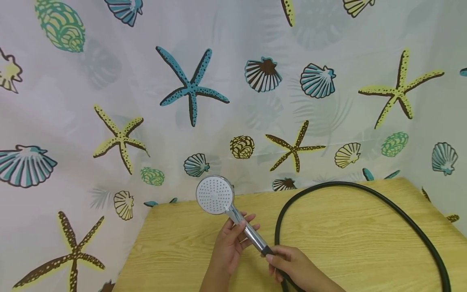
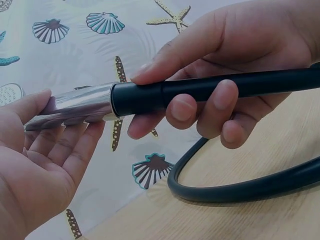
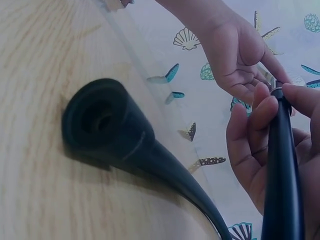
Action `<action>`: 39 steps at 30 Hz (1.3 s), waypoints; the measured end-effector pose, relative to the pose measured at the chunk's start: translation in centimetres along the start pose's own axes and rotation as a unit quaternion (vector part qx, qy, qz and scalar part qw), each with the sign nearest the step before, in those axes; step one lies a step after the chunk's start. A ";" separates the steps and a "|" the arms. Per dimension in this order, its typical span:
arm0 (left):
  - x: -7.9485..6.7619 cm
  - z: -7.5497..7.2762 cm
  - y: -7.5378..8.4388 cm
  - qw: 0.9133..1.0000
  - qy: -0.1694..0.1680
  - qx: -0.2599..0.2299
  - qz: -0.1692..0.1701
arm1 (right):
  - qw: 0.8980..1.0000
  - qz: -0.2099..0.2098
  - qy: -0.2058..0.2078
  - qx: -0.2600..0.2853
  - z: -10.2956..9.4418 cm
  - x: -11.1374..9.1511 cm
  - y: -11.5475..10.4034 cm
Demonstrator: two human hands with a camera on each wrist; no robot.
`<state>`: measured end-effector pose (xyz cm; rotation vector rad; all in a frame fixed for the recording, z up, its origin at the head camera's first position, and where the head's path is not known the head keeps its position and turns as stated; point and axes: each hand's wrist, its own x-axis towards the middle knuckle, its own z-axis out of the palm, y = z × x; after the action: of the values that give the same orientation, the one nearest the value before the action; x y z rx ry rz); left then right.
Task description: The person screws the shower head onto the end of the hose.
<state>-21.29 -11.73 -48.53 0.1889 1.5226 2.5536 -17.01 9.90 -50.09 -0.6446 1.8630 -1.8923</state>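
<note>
A chrome hand shower head [image 1: 214,195] with a white, dotted spray face is held tilted above the table. My left hand [image 1: 227,248] holds its shiny handle [image 1: 251,234], thumb on one side and fingers on the other. At the lower end of the handle, my right hand [image 1: 294,267] grips the black end fitting [image 2: 137,98] of a hose, fingers curled round it. The fitting meets the chrome handle in the left wrist view; whether it is fastened cannot be told. Close to the right wrist camera, the hose's other cone-shaped end [image 3: 107,120] lies on the table, its hollow opening showing.
The black hose [image 1: 337,183] arches over the right side of the wood-grain table [image 1: 175,243]. Behind the table and at both sides hangs a white curtain [image 1: 226,113] printed with starfish and shells, reaching down to the table's back edge.
</note>
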 end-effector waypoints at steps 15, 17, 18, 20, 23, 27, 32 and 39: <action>-0.1 0.1 1.1 0.999 0.046 0.010 -0.002 | 0.999 -0.001 -0.002 -0.046 -0.4 -0.1 -0.6; -0.1 0.1 1.1 0.999 0.051 0.006 -0.003 | 0.999 0.003 -0.003 -0.050 -0.5 -0.2 -0.6; -0.2 0.1 1.2 0.999 0.053 0.006 -0.003 | 0.999 0.008 -0.004 -0.051 -0.5 -0.2 -0.7; -0.2 0.0 1.2 0.998 0.057 0.003 -0.003 | 0.999 0.018 -0.006 -0.051 -0.6 -0.3 -0.7; -0.2 -0.2 1.4 0.998 0.065 -0.001 -0.003 | 0.998 0.029 -0.009 -0.053 -0.8 -0.5 -0.7; -0.1 -0.4 1.5 0.997 0.071 0.000 -0.004 | 0.997 0.028 -0.011 -0.074 -1.2 -0.8 -0.8; -0.1 -0.5 1.8 0.997 0.076 -0.001 -0.003 | 0.995 0.036 -0.015 -0.090 -1.6 -1.4 -1.1; 0.0 -0.5 1.8 0.996 0.086 -0.001 -0.009 | 0.990 0.045 0.005 -0.137 -2.0 -1.5 -1.4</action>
<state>-21.53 -13.01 -47.17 -0.0452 1.5714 2.6153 -16.90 12.44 -48.71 -0.6256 2.1421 -1.6010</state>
